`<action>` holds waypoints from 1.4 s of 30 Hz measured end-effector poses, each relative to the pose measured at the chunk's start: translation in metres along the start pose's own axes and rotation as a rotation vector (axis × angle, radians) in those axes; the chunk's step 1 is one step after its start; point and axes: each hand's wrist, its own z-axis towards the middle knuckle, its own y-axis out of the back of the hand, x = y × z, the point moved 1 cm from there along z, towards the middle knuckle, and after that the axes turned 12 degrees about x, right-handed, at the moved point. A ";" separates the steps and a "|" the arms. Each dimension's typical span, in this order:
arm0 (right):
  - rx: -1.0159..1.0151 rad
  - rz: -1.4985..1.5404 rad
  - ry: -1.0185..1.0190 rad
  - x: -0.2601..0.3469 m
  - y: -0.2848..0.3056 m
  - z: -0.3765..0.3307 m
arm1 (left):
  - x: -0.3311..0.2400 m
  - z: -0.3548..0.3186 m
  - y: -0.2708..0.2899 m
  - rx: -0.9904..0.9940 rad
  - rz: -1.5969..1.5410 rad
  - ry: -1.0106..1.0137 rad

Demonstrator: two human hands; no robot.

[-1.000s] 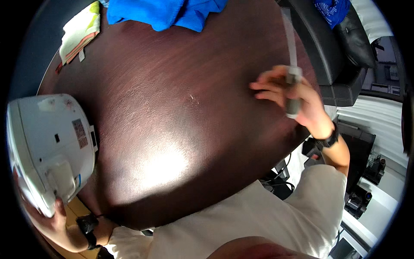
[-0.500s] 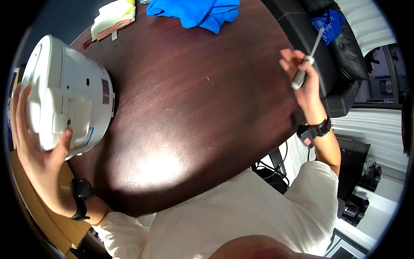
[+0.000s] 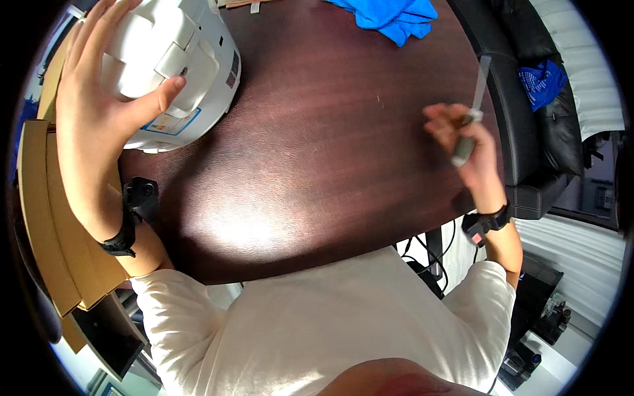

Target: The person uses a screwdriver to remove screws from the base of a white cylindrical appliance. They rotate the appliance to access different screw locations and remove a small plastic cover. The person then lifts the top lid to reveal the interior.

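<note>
A white rice cooker (image 3: pixel 214 56) with a rounded body stands at the table's far left. My left hand (image 3: pixel 99 92) clasps its edge, with long fingers over the lid and the thumb on the side near the catch. Over the right side of the table, my right hand (image 3: pixel 472 142) is raised and blurred. Its fingers are closed around a slim tool (image 3: pixel 482 86) with a grey handle and a pale, narrow blade or shaft pointing away from me; its exact kind is smeared by motion.
A dark brown table (image 3: pixel 317 145) fills the middle. A blue cloth (image 3: pixel 396 16) lies at its far edge. Cardboard (image 3: pixel 59 211) stands at the left. On the right are a black sofa (image 3: pixel 522 138) with a blue bag (image 3: pixel 543 82), and cables (image 3: pixel 429 257) below the table.
The view has shifted, so the cooker and my left hand appear higher and further right. My right hand still holds the tool and appears slightly lower. The left hand stays on the cooker.
</note>
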 end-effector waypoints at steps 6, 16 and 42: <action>-0.203 -0.559 0.128 0.011 0.037 0.027 | -0.009 -0.003 0.009 0.004 -0.105 0.075; -0.247 -0.598 0.038 0.036 0.013 0.017 | -0.057 0.023 0.015 -0.053 0.048 0.218; 0.542 -1.281 0.250 0.002 -0.118 0.056 | -0.054 0.001 0.006 -0.086 -0.004 0.030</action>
